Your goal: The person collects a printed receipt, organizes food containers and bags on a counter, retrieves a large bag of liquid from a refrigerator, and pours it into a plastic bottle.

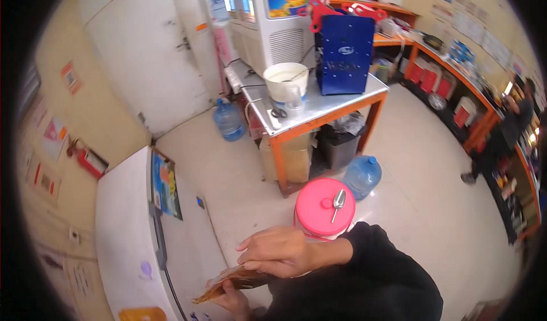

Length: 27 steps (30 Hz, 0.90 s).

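Low in the picture, a flat brown packet with a shiny, see-through edge is held between my two hands. My right hand is closed over its upper edge, fingers bent and pressed together. From below, my left hand grips the packet, its thumb against the side; the rest of that hand is partly hidden. What the packet holds cannot be made out. Just beyond my right wrist stands a round tub with a pink lid, and a metal scoop lies on that lid.
To my left is a white chest freezer. Ahead, an orange-legged table bears a blue machine and a white bucket. Large water bottles stand on the floor. At far right, a person stands by orange shelves.
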Each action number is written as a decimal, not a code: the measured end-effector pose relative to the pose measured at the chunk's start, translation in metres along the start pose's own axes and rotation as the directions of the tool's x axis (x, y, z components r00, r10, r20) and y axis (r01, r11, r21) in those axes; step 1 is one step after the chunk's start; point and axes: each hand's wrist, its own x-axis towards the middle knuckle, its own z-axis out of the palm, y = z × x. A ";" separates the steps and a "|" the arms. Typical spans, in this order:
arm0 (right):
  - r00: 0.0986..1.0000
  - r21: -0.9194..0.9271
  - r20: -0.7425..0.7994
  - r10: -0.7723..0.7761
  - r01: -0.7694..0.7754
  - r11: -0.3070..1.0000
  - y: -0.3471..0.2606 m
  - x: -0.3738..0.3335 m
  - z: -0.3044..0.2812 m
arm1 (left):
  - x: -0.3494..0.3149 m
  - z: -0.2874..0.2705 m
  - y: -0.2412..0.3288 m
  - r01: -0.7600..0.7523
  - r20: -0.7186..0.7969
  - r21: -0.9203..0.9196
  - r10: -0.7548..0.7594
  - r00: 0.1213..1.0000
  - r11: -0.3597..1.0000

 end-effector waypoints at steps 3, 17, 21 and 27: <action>0.988 -0.031 -0.143 0.052 -0.057 0.998 0.026 0.017 0.011 | 0.056 -0.018 -0.021 -0.025 0.173 -0.013 0.027 0.984 1.000; 0.635 0.618 -0.155 0.757 -0.535 0.576 0.225 -0.057 0.030 | 0.230 0.065 -0.096 -0.017 0.490 -0.058 0.043 0.870 0.998; 0.770 0.569 0.019 0.638 -0.533 0.626 0.294 -0.039 0.035 | 0.260 0.106 -0.116 0.083 0.494 -0.090 -0.028 0.869 0.992; 0.536 0.951 0.309 0.785 -0.163 -0.262 0.342 0.055 -0.014 | 0.313 0.134 -0.111 0.308 0.618 -0.249 -0.095 0.781 0.918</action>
